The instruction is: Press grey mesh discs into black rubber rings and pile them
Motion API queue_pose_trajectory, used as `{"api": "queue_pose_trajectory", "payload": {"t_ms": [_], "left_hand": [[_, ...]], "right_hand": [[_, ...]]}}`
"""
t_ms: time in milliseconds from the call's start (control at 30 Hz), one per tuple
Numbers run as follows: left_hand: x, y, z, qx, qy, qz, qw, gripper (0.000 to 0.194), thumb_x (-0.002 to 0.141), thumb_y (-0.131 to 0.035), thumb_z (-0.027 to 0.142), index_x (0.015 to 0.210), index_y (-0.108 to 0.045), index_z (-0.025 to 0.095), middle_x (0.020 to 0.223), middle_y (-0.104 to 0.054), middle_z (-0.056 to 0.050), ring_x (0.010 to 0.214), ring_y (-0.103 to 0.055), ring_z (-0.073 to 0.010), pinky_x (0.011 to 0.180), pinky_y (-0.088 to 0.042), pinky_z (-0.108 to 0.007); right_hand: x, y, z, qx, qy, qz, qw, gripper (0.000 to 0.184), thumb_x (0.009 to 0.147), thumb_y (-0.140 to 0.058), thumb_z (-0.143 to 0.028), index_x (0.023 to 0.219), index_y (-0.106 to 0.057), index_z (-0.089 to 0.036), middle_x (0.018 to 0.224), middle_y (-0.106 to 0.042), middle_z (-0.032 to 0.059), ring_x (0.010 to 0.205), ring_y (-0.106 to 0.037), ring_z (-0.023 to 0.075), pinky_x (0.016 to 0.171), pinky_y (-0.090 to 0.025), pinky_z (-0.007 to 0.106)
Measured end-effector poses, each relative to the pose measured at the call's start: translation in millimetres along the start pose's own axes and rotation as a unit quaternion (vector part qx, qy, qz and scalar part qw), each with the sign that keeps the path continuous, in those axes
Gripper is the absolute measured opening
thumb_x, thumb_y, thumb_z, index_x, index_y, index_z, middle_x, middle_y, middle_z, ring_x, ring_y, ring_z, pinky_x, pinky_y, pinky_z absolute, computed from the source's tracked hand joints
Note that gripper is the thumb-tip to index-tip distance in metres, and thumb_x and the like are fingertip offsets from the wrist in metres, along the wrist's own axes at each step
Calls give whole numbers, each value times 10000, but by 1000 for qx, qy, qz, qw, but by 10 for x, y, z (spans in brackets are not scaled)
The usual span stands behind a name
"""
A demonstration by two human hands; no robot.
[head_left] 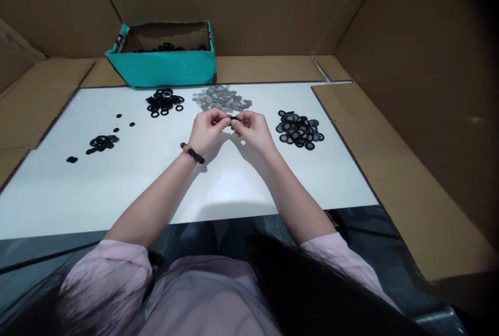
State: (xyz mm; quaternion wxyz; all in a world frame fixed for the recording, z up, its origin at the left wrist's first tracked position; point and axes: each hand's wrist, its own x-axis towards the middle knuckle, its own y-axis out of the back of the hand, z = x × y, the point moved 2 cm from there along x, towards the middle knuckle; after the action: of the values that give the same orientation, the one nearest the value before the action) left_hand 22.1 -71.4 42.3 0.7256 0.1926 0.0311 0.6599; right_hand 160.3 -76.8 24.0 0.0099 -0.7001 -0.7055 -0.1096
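Both hands meet over the middle of the white table, pinching one small black ring (234, 118) between their fingertips. My left hand (209, 127) grips its left side and my right hand (252, 127) its right side; the fingers cover most of it, so whether a disc sits inside cannot be made out. Just beyond the hands lies a heap of small grey discs (222, 98). To the right is a pile of black rings with grey centres (299, 130). A pile of open black rings (163, 102) lies to the left of the discs.
A turquoise box (167, 68) with black pieces inside stands at the back left. Dark flat pieces (102, 142) lie in a small pile on the left, with a few loose ones around. Cardboard walls (273, 8) surround the white tabletop (156, 190) at the back and sides.
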Motion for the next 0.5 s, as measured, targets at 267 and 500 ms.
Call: {"api": "queue_pose_trajectory", "payload": {"t_ms": [267,500], "left_hand": [[8,-23,13,-41,26,26,998,118,715,-621,266,683,-554,175,671,-607,-7,631,-541,-122,623,-442,-253],[-1,-56,19,-42,32,41,998,106,750,-581,243,690,-513,187,665,-567,2,654,-523,-126,622,-429,-248]], "right_hand": [[43,-42,49,67,-3,-7,998,277,755,-664,-428,751,-536,-182,643,-588,-5,591,-552,107,584,-484,259],[-28,-61,-33,39,82,39,995,283,807,-628,-480,927,-554,-235,826,-623,16,782,-593,142,737,-510,290]]}}
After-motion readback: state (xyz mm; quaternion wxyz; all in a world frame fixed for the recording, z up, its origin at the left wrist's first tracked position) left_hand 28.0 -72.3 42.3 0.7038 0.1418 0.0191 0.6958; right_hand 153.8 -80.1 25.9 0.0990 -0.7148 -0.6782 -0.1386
